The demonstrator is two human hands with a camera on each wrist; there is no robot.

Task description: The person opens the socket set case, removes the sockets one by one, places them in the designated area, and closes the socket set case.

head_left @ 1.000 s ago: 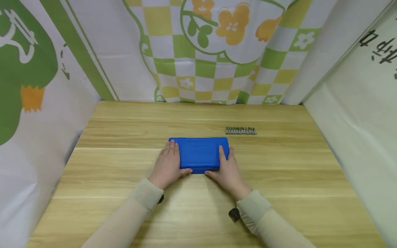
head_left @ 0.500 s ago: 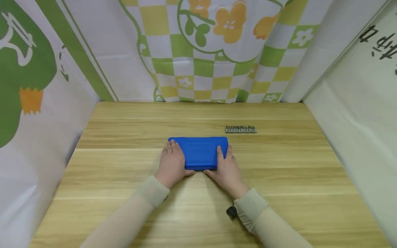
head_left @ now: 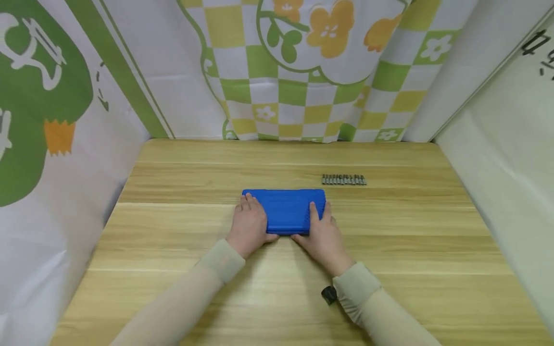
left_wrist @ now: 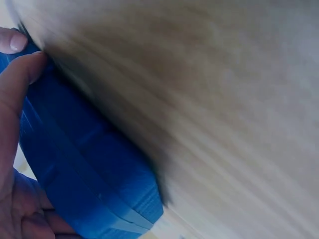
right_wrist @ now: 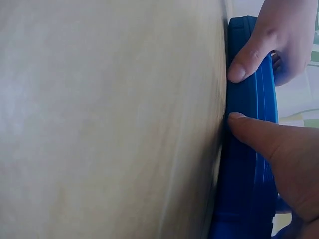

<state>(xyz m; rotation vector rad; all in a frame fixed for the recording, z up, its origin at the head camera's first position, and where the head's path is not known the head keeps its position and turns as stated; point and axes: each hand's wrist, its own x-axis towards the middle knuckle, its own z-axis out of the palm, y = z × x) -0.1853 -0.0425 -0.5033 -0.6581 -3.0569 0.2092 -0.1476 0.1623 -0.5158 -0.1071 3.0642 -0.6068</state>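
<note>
A blue plastic case (head_left: 287, 211) lies flat on the table, its lid down. My left hand (head_left: 248, 223) grips its left part in the head view, fingers over the lid and thumb at the front edge. My right hand (head_left: 324, 238) holds the right part, a finger on the lid, another by the right side and the thumb at the front. In the left wrist view the left thumb (left_wrist: 22, 74) touches the front wall of the case (left_wrist: 89, 159). The right wrist view has both thumbs on that wall, a small gap between them.
A row of several small metal screwdriver bits (head_left: 344, 179) lies behind and to the right of the case. The wooden table (head_left: 411, 250) meets a checked, flowered curtain (head_left: 298, 96) at the back and white sheets at both sides.
The case lid has come down, and the strip of lower case showing below its front edge has narrowed. My left hand has slid inward over the lid. The right hand has barely moved.
</note>
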